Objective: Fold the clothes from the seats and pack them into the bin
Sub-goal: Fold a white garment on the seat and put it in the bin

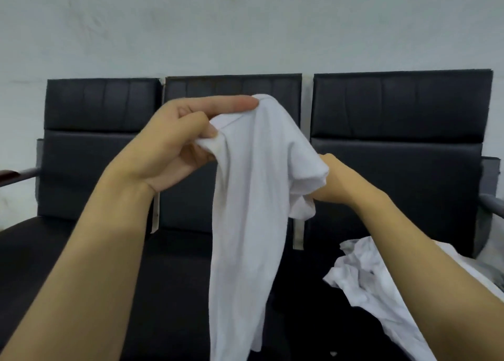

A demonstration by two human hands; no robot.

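Far left: wooden-capped armrest (9,175) at the frame edge, beside the left black seat (95,147) of a three-seat row set against a pale wall (245,27).

Left hand (174,145) raised in front of the gap between left and middle seat backs. Grip: thumb and curled fingers pinch a bunched upper edge of the white garment (245,224); index finger (218,105) lies straight along the top of the cloth, its tip at the highest fold. The fabric sits just to the right of this hand, touching it.

Centre: garment hangs from that pinch in a long narrow drape in front of the middle seat (185,278), its lower end running out of the bottom of the frame. Cloth clear of the seat cushion where visible.

Right of the drape: right hand (338,180) at a lower level than the left, back of the hand toward the camera. Its fingers are buried in a shorter bunched lobe of the same garment, so the exact grip cannot be told; the cloth covers the fingertips.

Right seat (395,169): a second white garment (362,281) lies crumpled on the cushion, partly hidden behind the right forearm, apart from the held piece.
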